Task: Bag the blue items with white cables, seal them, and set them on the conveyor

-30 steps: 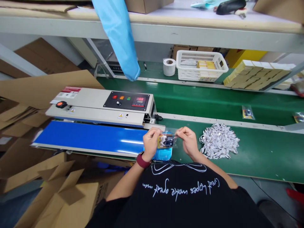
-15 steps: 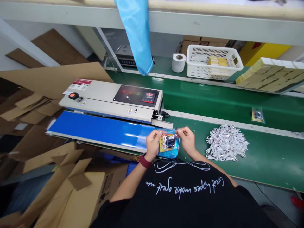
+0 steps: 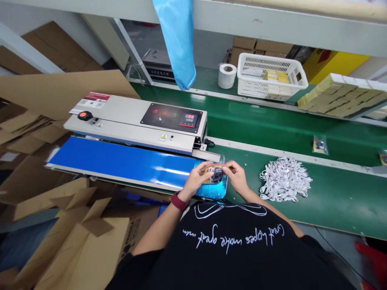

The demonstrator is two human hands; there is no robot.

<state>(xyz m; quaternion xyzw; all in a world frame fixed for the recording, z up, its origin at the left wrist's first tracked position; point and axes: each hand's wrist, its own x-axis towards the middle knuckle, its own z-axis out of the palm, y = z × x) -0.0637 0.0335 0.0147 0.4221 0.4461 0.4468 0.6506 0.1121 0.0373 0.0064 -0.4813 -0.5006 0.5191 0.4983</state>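
A clear plastic bag [image 3: 217, 174] with a dark gadget, a white cable and a yellow card inside is held between my two hands. My left hand [image 3: 196, 177], with a dark red wristband, is closed on the bag's left side. The fingertips of my right hand [image 3: 237, 176] pinch its right side. Below the bag lies the shiny light-blue end [image 3: 216, 191] of the blue conveyor belt [image 3: 121, 164]. Just beyond my hands is the front end of the band sealing machine [image 3: 130, 117], its red display lit.
A heap of white cables [image 3: 286, 179] lies to the right. Another filled bag [image 3: 320, 145] rests on the green belt [image 3: 242, 117]. Behind stand a label roll [image 3: 227, 76], a white basket [image 3: 272, 88] and stacked yellow-white packs [image 3: 341, 96]. Cardboard boxes [image 3: 75, 249] crowd the left.
The bag has moved away from my body, its top now at the sealer's end. My left fingers have shifted over its contents. Another bag has come into view at the right edge.
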